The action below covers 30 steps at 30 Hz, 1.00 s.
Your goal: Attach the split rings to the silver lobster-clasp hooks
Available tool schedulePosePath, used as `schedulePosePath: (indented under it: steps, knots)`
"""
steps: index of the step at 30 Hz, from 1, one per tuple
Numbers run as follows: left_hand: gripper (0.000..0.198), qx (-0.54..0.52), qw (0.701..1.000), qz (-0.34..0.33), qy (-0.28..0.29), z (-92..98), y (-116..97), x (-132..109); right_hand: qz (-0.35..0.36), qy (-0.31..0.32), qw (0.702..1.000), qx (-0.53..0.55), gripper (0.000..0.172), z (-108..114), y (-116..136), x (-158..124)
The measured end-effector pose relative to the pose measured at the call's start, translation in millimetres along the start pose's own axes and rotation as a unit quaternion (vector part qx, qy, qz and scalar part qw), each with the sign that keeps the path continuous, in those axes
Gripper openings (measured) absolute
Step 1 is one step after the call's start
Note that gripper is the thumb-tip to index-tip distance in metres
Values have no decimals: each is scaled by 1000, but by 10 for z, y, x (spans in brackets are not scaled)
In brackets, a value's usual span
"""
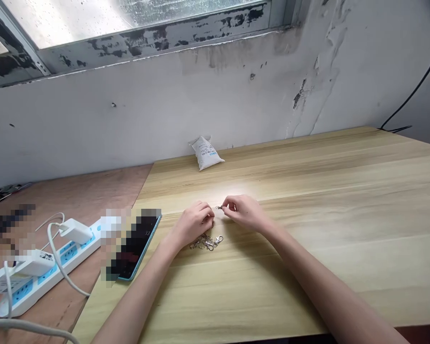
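Between thumb and fingertips, my right hand (244, 211) pinches a small metal swivel clasp (219, 207), whose ring end points left toward my other hand. My left hand (195, 222) is closed, its fingers curled downward just above the table; what they hold, if anything, is mostly hidden. Right under and in front of it lies a small pile of silver swivel clasps (209, 243), partly covered by the hand. A short gap separates the two hands.
A white printed packet (207, 154) lies at the table's back edge by the wall. To the left are a phone (143, 243) with a blue-edged case and a white power strip (66, 258) with chargers and cables. The wooden tabletop (326, 205) extends right.
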<state>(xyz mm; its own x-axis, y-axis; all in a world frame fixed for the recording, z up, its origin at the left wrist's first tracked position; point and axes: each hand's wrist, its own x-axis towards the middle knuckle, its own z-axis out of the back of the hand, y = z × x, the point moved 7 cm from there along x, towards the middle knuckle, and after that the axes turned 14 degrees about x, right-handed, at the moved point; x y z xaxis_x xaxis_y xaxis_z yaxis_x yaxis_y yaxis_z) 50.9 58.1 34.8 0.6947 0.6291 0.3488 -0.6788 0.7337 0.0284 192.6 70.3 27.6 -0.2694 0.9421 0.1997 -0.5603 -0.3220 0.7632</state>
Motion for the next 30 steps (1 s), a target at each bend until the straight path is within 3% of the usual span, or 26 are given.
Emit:
schedulePosePath:
  steps: [8, 12, 16, 19, 24, 30]
  knots:
    - [17, -59, 992, 16, 107, 16, 23, -51, -2, 8, 1000, -9, 16, -30, -38, 4]
    - [12, -101, 980, 60, 162, -14, 39, -5, 5, 12, 1000, -8, 17, -45, -28, 0]
    - [9, -194, 932, 136, 274, -163, 131, 37, 4, 15, 1000, -9, 17, -50, -7, 0]
    - [12, -231, 903, 148, 331, -248, 149, 53, 2, 18, 1000, -10, 18, -52, 6, 2]
    - [14, -231, 923, 138, 275, -175, 114, 35, 13, 21, 1000, -10, 18, -59, 25, -1]
    - [22, -178, 952, 132, 211, -52, 132, -158, 27, 29, 999, 4, 17, -99, 57, -16]
